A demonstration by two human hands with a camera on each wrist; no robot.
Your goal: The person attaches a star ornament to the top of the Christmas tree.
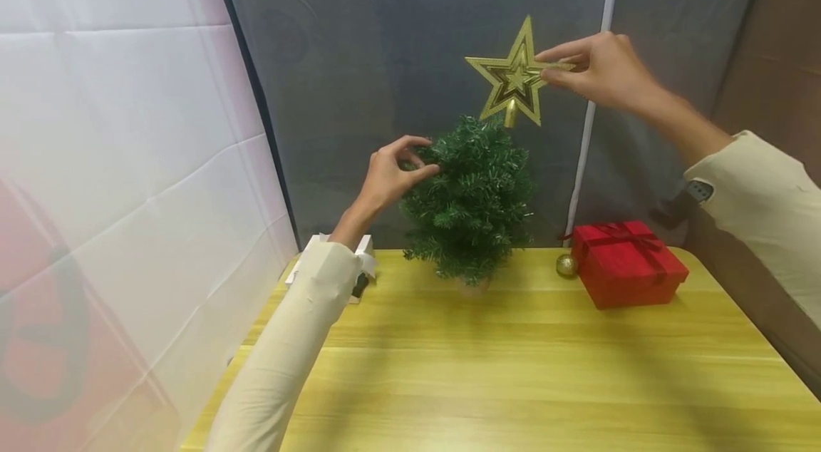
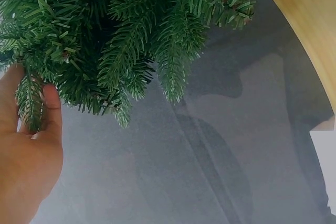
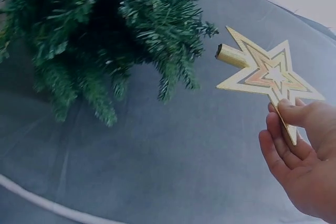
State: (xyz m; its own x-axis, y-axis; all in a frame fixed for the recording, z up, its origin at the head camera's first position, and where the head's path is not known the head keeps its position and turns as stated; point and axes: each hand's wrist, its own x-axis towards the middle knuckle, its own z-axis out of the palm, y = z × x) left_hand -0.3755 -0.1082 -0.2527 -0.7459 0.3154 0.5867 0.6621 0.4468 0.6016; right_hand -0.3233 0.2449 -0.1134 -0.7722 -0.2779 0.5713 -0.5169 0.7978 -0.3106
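Note:
A small green artificial Christmas tree stands upright near the table's back edge. My left hand is at its upper left side, thumb and fingers curved round a branch tip that shows between them in the left wrist view. My right hand pinches one point of a gold star tree topper between thumb and fingers. In the head view the star's short hollow stem points down and overlaps the treetop's right side; the right wrist view shows a gap between stem and branches.
On the right of the wooden table sits a red gift box with a dark red ribbon. A gold ball ornament lies beside it. A white box is partly hidden behind my left forearm. Grey cloth hangs behind the table.

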